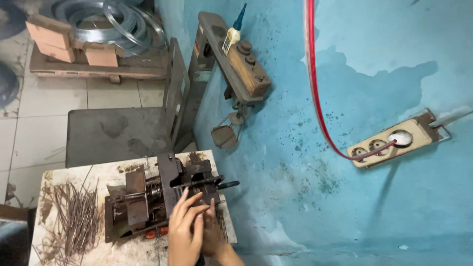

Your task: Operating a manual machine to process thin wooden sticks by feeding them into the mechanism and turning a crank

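Observation:
A rusty metal hand press (152, 197) stands on a small stained white table (98, 172). A dark rod with a black tip (224, 185) sticks out of its right side. My left hand (185, 229) lies with fingers stretched out over the press's near right part and over my right hand (214, 234). My right hand is mostly hidden beneath it, against the press; what it grips cannot be seen. A loose heap of thin rusty wire pieces (74, 221) lies on the table to the left of the press.
A blue wall (320, 197) rises close on the right, with a power strip (389, 140) and a red cable (315, 88). A wooden bracket (246, 69) carries a glue bottle (232, 34). Behind the table stand a grey metal seat (118, 133) and wire coils (108, 19) on a pallet.

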